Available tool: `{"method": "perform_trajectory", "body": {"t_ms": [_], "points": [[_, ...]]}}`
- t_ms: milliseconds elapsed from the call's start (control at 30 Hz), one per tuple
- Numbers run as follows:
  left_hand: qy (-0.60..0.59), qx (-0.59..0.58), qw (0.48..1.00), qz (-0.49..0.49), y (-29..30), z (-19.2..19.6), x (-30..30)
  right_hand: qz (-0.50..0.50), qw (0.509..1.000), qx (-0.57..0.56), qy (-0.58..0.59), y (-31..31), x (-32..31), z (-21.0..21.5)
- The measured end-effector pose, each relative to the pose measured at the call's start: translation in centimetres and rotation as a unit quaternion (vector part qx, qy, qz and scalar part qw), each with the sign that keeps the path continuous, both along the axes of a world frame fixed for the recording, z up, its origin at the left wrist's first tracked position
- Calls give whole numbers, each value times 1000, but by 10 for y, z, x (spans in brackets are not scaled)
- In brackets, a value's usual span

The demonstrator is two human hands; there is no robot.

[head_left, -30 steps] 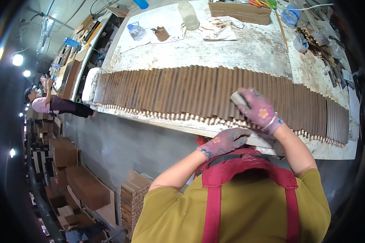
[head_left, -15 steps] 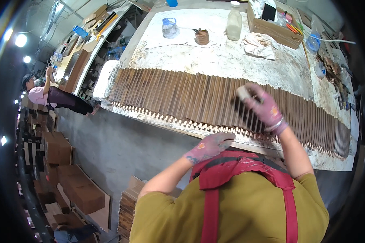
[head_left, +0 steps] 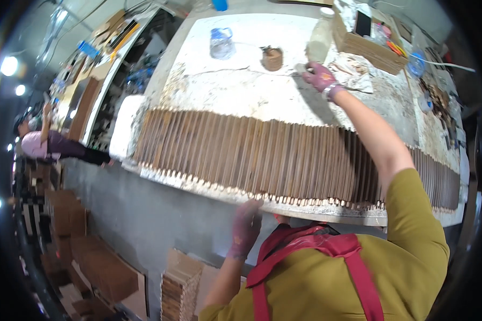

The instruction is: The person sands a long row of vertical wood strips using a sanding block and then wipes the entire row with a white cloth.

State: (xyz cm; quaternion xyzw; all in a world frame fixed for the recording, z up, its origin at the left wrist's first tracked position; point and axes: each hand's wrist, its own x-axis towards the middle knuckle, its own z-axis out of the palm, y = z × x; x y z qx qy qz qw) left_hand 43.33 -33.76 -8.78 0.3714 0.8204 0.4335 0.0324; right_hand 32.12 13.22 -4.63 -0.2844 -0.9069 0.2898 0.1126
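A long row of brown wooden slats [head_left: 251, 152] lies side by side along the front of the table, their pale tenon ends toward me. My right hand [head_left: 322, 80], in a pinkish-purple glove, reaches past the row. Its closed fingers grip a small pale block [head_left: 301, 68], partly hidden, close to a glass bottle of pale contents [head_left: 320, 40]. My left hand [head_left: 245, 230], gloved alike, hangs at the table's front edge below the slat ends. Its fingers are loosely stretched, and I see nothing held in them.
A small brown pot [head_left: 273, 60] and a clear plastic jug [head_left: 222, 45] stand on the stained white tabletop. A crumpled cloth [head_left: 353, 69] lies before a cardboard box [head_left: 372, 51] of odds and ends. Left of the slats sits a white wrapped bundle [head_left: 127, 125]. Another person [head_left: 43, 139] works far left.
My right hand has moved from above the slats to the far side of the table, near the bottle. My left hand has dropped back and left from the slat ends. The view has shifted slightly.
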Motion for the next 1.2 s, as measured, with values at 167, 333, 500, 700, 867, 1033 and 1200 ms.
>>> {"method": "perform_trajectory", "body": {"t_ms": [167, 333, 500, 700, 867, 1033, 1200], "points": [[-88, -2, 996, 21, 5, 7, -5, -9, 999, 24, 28, -3, -33, -14], [19, -39, 999, 8, 5, -6, -11, -50, 971, 218, 85, 4, 16, 11], [-50, -33, 998, 7, 0, -22, -21, -231, 929, 281, 64, 58, 57, -14], [-97, -79, 992, 13, 5, -3, -24, -233, 965, 99, -72, 116, 94, -20], [-213, -91, 972, 34, -69, 21, -32, -246, 892, -58, 376, 119, 125, 38], [-153, 132, 979, 0, 16, 107, -19, -168, 936, -89, 297, 86, 192, 97], [-150, 190, 951, -192, 161, 137, -20, -15, 873, -142, 466, -2, 245, 148]]}}
